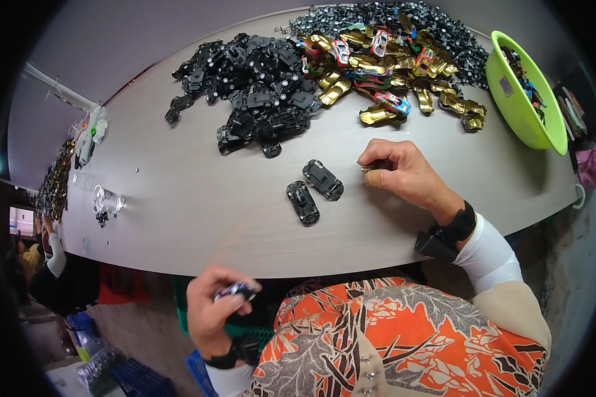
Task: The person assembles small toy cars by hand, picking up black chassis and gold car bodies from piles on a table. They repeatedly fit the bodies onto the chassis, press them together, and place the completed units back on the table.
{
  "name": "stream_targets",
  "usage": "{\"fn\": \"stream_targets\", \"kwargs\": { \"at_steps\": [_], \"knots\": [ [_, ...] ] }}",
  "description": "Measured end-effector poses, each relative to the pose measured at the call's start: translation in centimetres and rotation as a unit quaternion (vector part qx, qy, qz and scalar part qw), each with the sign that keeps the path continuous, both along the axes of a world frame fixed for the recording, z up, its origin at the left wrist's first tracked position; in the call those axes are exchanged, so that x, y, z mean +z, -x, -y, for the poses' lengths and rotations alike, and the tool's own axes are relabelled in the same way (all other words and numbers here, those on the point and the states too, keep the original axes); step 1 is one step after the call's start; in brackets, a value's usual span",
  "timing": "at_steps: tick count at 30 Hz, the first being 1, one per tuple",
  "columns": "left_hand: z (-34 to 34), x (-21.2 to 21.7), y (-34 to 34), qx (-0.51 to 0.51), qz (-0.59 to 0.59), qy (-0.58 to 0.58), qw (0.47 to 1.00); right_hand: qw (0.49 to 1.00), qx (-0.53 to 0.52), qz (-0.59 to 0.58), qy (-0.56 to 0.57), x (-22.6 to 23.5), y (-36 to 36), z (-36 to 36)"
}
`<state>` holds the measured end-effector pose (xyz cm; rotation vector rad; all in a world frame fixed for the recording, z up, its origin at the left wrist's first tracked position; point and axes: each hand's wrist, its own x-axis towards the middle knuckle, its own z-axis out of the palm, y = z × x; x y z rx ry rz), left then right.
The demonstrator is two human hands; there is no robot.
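My left hand [208, 301], slightly blurred, is closed on a small toy car [240, 291] at the table's front edge, above a green crate. My right hand [407, 171] rests at the table, its thumb and fingers pinched together. What it grips is mostly hidden; only a thin dark and gold edge shows. To the left of that hand, two black toy car chassis [323, 180] lie side by side, apart from the heaps. Behind them is a heap of black chassis [258, 86]. Gold and coloured car bodies [381, 63] are piled beside it.
Small dark parts [437, 26] spread along the back edge. A lime-green basin [526, 109] with more parts stands at the right. On the left are a clear plastic cup [104, 200] and white bags [89, 139]. Another person's arm [56, 255] reaches to a heap at far left.
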<state>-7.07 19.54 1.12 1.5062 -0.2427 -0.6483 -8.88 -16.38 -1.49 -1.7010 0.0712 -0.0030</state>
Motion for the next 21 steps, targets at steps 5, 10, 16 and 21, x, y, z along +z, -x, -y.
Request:
{"fn": "stream_targets", "kwargs": {
  "at_steps": [5,10,16,21],
  "knots": [
    [-7.2,-4.5,3.1,0.128,0.013,-0.263,0.956,0.992,-0.012,0.060,0.113,-0.4,-1.2,-0.9],
    [-3.1,-1.1,2.3,0.165,0.178,-0.249,0.937,0.899,-0.095,0.216,0.368,1.0,-3.5,0.8],
    [10.6,3.8,-3.1,-0.136,0.551,-0.174,0.805,0.831,-0.071,0.272,0.481,-1.2,-4.7,5.1],
    [16.8,1.4,-7.2,-0.299,0.636,-0.272,0.657,0.811,-0.050,0.229,0.536,-0.4,-4.4,3.7]
  ]
}}
